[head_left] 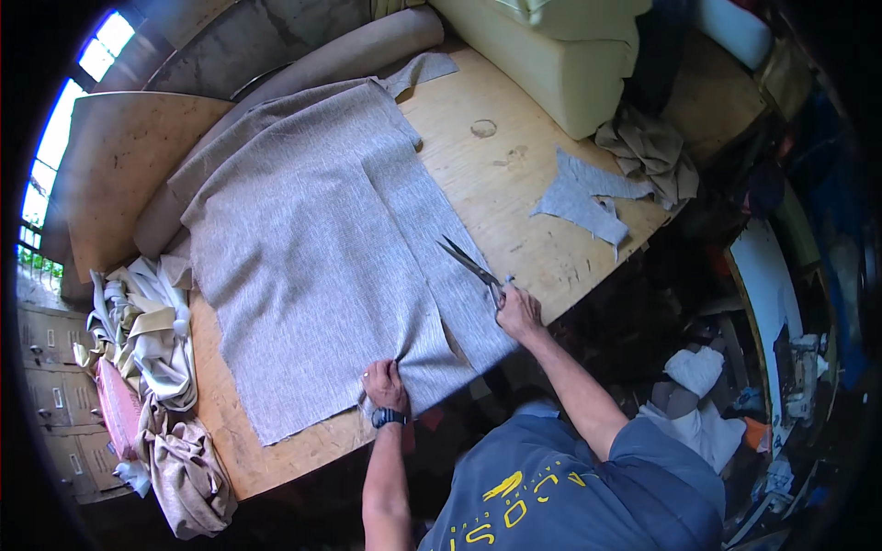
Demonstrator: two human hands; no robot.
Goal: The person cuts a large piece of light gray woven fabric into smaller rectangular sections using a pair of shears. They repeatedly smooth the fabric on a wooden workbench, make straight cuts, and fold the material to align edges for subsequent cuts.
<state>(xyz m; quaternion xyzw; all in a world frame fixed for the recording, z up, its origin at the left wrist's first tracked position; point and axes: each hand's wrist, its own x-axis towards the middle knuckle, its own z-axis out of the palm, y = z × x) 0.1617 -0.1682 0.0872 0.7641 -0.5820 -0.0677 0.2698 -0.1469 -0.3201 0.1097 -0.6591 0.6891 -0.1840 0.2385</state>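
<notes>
A large piece of grey woven fabric lies spread over the wooden table, with a long cut or fold line running down its right part. My left hand, with a dark watch on the wrist, is closed on the fabric's near edge and bunches it into creases. In my right hand is a pair of scissors, gripped by the handles. Their dark blades are a little apart and point up and left, over the strip of fabric right of the line. The fingers inside the handles are partly hidden.
A fabric roll lies along the table's far left side. A cream upholstered piece stands at the back. Grey scraps lie at the right of the plywood table. Crumpled cloths hang at the left, by metal drawers.
</notes>
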